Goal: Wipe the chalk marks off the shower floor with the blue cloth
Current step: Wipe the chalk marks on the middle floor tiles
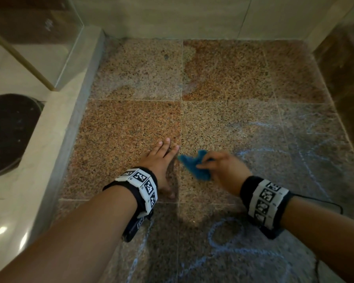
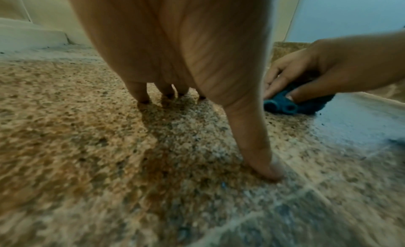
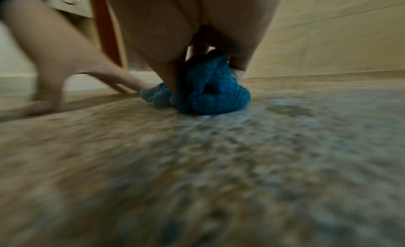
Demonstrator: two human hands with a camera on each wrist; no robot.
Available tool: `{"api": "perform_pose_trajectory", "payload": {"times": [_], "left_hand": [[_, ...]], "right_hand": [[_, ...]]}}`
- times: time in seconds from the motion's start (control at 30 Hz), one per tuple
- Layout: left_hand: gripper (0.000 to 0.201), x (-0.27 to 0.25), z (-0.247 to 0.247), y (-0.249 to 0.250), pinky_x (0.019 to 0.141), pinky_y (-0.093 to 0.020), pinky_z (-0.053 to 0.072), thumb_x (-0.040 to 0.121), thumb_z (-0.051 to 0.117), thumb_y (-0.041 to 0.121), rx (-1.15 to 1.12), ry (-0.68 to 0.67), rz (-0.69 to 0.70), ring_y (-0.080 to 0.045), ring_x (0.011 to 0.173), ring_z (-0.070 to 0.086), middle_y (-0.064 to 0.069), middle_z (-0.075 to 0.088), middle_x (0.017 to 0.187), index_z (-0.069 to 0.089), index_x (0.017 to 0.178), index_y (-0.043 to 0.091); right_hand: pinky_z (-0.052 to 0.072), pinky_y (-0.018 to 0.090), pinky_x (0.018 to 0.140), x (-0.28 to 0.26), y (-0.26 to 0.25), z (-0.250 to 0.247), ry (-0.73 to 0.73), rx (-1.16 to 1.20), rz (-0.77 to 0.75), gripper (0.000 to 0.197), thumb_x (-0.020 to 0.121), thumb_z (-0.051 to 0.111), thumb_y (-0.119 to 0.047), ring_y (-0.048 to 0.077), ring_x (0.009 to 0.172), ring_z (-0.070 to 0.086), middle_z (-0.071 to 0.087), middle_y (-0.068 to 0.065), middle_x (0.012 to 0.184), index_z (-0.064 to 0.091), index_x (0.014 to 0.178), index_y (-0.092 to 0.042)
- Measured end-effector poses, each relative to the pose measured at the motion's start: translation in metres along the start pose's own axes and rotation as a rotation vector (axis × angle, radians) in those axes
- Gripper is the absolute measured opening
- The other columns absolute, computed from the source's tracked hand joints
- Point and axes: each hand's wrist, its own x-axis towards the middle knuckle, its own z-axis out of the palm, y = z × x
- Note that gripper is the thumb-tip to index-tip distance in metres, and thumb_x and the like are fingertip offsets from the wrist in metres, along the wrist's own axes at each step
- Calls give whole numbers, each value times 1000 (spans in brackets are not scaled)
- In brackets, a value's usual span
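My right hand (image 1: 219, 170) grips the bunched blue cloth (image 1: 194, 166) and presses it on the speckled granite shower floor (image 1: 131, 123); the hand is motion-blurred. The right wrist view shows the cloth (image 3: 210, 93) squeezed between thumb and fingers, touching the floor. My left hand (image 1: 161, 160) lies flat just left of the cloth, fingers straight and spread on the tile, thumb (image 2: 263, 164) down. Pale blue chalk marks (image 1: 227, 235) loop across the near tiles, and more chalk lines (image 1: 307, 144) run to the right. The cloth (image 2: 293, 107) also shows in the left wrist view under the right hand (image 2: 317, 74).
A stone curb (image 1: 55, 139) borders the floor on the left, with a glass panel (image 1: 39, 37) above it and a dark round mat (image 1: 8, 133) beyond. Tiled walls (image 1: 192, 15) close the back, and a dark wall (image 1: 345, 78) the right.
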Motion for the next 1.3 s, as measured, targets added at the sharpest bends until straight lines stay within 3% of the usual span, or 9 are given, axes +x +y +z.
{"api": "perform_pose_trajectory", "payload": {"times": [0.2,0.33,0.47,0.57,0.63,0.8,1.07,1.2,1.3], "left_hand": [[143,1,-3,2,121,-45,7,58,82,62,22,-18,-9,-21,146,-21,2,-34,155,-24,149,30],[142,1,-4,3,121,-45,8,60,82,61,36,-27,-26,-21,146,-20,1,-34,155,-24,149,29],[136,-2,-5,6,121,-44,8,66,80,56,38,-21,-32,-22,147,-20,-1,-33,155,-23,150,28],[137,-4,-5,7,121,-46,7,66,80,57,39,-41,-42,-23,146,-21,-1,-34,155,-25,149,27],[133,-9,-4,9,120,-45,5,70,78,55,32,-49,-56,-23,146,-21,-1,-34,155,-25,149,27],[114,-34,4,9,119,-46,11,83,70,48,-64,-55,-101,-23,147,-17,0,-32,156,-19,151,28],[118,-37,-15,6,120,-49,9,80,73,47,-116,1,-94,-24,147,-19,1,-31,156,-19,151,29],[122,-4,-19,12,120,-51,5,76,76,49,-72,-15,-1,-23,146,-22,1,-31,156,-19,151,31],[129,16,-24,31,118,-53,-5,70,78,56,-69,-43,70,-24,145,-25,-2,-33,155,-19,151,30]], "right_hand": [[38,33,101,6,17,-12,7,15,284,40,93,46,-12,29,117,43,47,2,126,53,132,-22],[35,35,104,-14,-30,-3,-102,-7,56,51,93,43,-27,29,119,36,36,0,138,35,144,-23],[26,32,110,-31,-40,3,-264,-108,-198,59,91,47,-13,26,128,28,22,-3,153,30,146,-24],[50,43,90,-29,-19,1,-198,-87,-341,55,75,73,-5,27,112,56,55,1,134,60,125,-24],[57,45,78,-25,9,1,-84,16,-223,47,65,80,1,27,98,66,68,6,111,71,107,-16],[44,42,96,-17,18,3,155,143,128,39,84,57,2,37,105,54,58,12,116,65,119,-14],[38,36,99,-27,-61,22,-144,-56,-250,43,94,49,-17,30,115,41,43,4,137,48,136,-25],[51,42,89,-31,-32,9,-63,45,-158,36,80,61,-11,32,102,56,60,5,119,68,113,-24],[51,48,89,-36,20,-3,150,174,121,33,76,62,-6,37,96,60,64,9,110,72,106,-18]]}}
